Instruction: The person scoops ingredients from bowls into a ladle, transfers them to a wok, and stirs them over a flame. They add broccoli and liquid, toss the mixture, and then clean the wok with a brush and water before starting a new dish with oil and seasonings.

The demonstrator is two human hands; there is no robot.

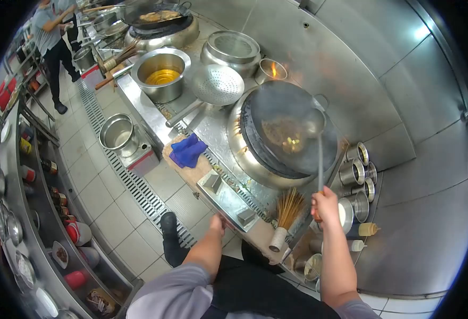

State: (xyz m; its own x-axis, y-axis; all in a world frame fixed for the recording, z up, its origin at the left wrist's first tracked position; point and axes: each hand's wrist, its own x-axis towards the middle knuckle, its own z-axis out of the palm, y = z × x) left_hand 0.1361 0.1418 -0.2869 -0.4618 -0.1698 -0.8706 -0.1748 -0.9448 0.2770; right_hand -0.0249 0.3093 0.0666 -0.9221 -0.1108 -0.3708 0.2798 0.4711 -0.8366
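Observation:
My right hand (325, 204) is closed around the wooden end of a long-handled ladle (320, 154). The ladle's bowl rests in a dark wok (271, 114) near its far right side. Brown food with pale yellowish pieces (289, 143) lies in the wok, with haze above it. The wok sits on a round metal burner (243, 159). My left hand (218, 223) is low by the counter's front edge, below a metal block; its fingers are mostly hidden. A bamboo brush (287, 210) lies on the counter left of my right hand.
A perforated strainer (218, 85) lies left of the wok, beside a pot of yellow liquid (162, 77). Flame rises from a small pot (271, 70). A blue cloth (188, 150) lies at the counter edge. Metal containers (352, 173) stand right. Another person (53, 37) stands far left.

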